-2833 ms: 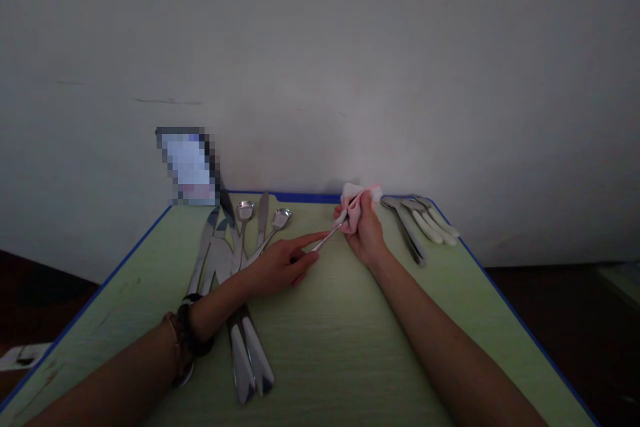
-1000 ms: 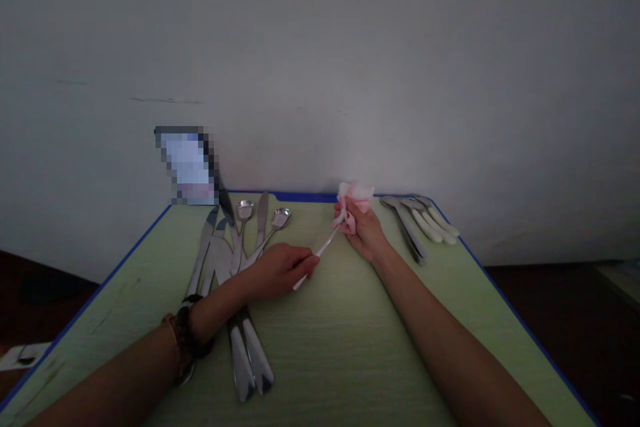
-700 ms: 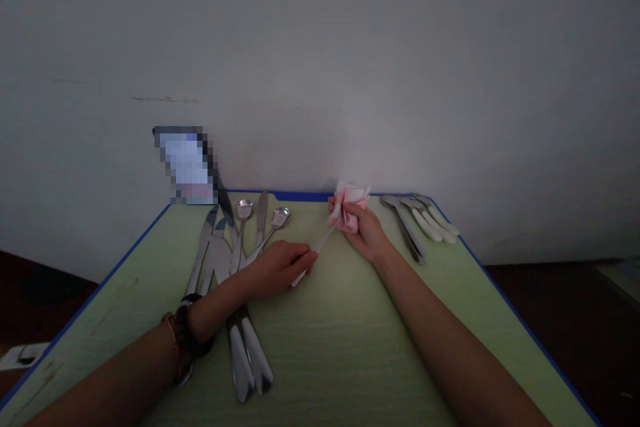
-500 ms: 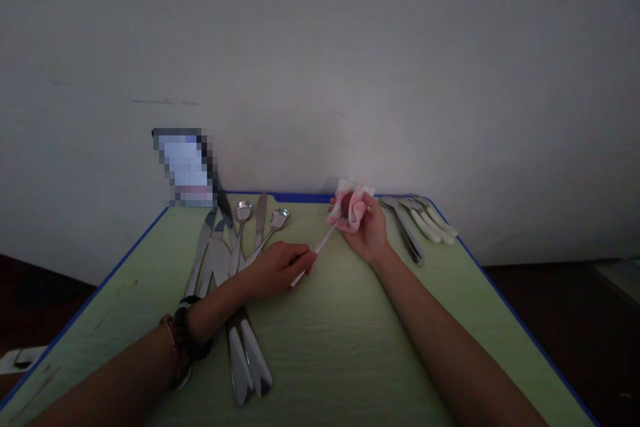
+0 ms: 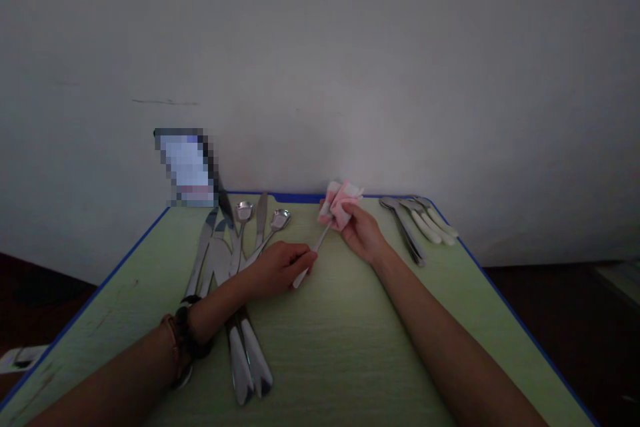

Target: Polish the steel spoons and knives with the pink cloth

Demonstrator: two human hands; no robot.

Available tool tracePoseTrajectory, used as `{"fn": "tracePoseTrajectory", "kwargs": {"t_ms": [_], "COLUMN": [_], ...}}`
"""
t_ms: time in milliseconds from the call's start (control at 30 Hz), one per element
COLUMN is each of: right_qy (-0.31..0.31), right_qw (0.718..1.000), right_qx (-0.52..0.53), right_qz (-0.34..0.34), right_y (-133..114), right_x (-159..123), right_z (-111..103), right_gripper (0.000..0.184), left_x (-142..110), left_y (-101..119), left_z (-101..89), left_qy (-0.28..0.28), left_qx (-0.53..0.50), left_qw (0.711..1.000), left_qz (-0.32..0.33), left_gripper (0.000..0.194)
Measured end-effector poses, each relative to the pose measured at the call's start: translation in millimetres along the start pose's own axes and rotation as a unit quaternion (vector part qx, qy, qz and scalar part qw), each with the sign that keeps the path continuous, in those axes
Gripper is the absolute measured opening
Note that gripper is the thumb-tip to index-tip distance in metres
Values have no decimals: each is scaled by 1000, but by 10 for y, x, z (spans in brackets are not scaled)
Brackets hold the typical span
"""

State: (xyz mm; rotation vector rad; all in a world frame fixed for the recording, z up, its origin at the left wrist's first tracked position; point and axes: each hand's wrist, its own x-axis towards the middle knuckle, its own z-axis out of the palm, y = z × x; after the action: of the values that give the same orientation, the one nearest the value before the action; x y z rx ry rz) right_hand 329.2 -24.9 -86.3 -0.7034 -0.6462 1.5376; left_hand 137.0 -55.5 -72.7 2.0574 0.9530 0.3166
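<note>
My left hand is closed on the white handle of a small utensil, which slants up to the right. The utensil's head is hidden inside a pink cloth. My right hand is closed on that cloth, bunched round the utensil's end, near the far edge of the green table. A dark bracelet sits on my left wrist.
Several steel knives and spoons lie in a pile at the left, partly under my left forearm. Several white-handled utensils lie at the far right. A blurred-out object leans on the wall at the table's back left.
My right hand with the pink cloth has shifted a little left along the utensil and turned the cloth. My left hand now grips the handle with curled fingers, its forefinger no longer stretched out.
</note>
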Motion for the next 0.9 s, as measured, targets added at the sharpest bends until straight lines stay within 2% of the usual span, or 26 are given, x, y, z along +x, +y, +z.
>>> {"fn": "tracePoseTrajectory", "kwargs": {"t_ms": [167,333,467,567,700,900], "right_qy": [12,56,94,107,101,70], "right_qw": [999,998,994,989,989,995], "right_qx": [-41,-32,-1,25,40,1], "right_qz": [-4,-18,-63,-99,-101,-77], "right_y": [15,19,45,50,31,-3], "right_x": [-1,13,38,51,51,37], "right_z": [-17,0,8,-9,-31,-51], "right_gripper": [16,15,13,12,11,14], "left_x": [8,20,28,27,18,10], "left_y": [-1,-12,-9,-4,-9,-17], "left_z": [-6,15,46,53,50,63], "left_qy": [4,10,23,14,8,0], "left_qx": [50,89,189,217,248,286], "left_qw": [999,996,981,975,966,954], "left_qz": [7,10,35,48,75,92], "left_gripper": [39,39,36,36,38,42]}}
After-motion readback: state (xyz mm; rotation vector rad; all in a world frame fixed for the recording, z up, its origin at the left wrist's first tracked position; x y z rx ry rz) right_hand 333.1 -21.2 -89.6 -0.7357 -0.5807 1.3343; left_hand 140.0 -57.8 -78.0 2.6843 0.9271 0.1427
